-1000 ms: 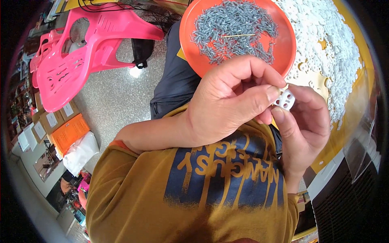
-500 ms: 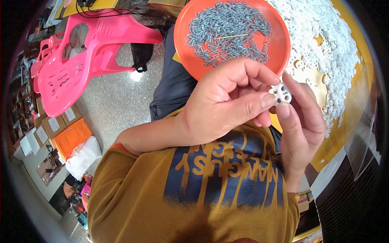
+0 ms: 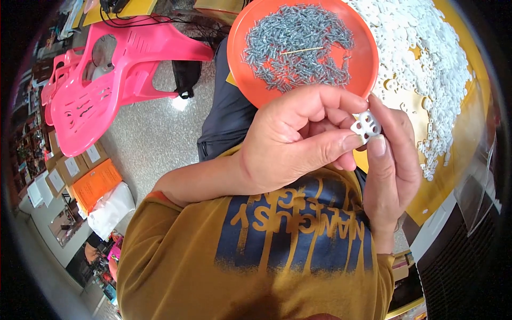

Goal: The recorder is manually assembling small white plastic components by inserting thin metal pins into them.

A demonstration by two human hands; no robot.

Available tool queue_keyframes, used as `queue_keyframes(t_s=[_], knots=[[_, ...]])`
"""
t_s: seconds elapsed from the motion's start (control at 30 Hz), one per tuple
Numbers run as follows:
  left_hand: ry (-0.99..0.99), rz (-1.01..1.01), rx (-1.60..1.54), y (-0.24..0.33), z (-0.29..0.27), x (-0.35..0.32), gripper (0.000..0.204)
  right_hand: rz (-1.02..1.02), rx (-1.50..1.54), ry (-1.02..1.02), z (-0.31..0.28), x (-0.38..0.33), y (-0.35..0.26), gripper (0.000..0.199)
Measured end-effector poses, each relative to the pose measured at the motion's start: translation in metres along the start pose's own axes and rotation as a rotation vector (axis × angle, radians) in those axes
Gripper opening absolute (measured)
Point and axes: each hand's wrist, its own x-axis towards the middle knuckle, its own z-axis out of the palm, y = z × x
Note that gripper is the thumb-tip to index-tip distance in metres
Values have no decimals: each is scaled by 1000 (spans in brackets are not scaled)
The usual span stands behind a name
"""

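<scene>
A small white plastic cord lock (image 3: 367,126), pierced with several holes, is pinched between my two hands in front of my chest. My left hand (image 3: 301,136) holds its left side between thumb and forefinger, the other fingers curled behind. From the right, my right hand (image 3: 393,165) grips it with the thumb below and the forefinger above. Just beyond my left hand stands a round orange-red dish (image 3: 368,58) filled with small grey metal springs (image 3: 298,40). A thin pale stick (image 3: 302,50) rests on the springs.
A large heap of small white plastic pieces (image 3: 426,53) covers the yellow table (image 3: 426,205) at the right. At the far left, a pink plastic chair (image 3: 96,101) stands on the speckled floor. Cardboard boxes (image 3: 72,165), an orange package (image 3: 96,184) and a white bag (image 3: 112,210) sit below it.
The cord lock has turned slightly between my fingers and shifted a little left. My right hand has moved slightly left with it, and both hands keep their grip.
</scene>
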Motion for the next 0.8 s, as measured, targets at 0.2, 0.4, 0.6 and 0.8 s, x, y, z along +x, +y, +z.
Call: queue_keyframes(t_s=[0.2, 0.4, 0.6, 0.8], knots=[[-39, 7, 45, 2, 1, 0, 34, 67, 373, 112, 8, -5, -3, 24], [-79, -10, 31, 2, 1, -1, 35, -38, 313, 53, 4, -3, 3, 25], [-115, 29, 12, -3, 0, -1, 33, -38, 361, 15, 1, -3, 7, 30], [-128, -3, -15, 0, 3, -1, 32, -91, 320, 4, -2, -3, 7, 30]])
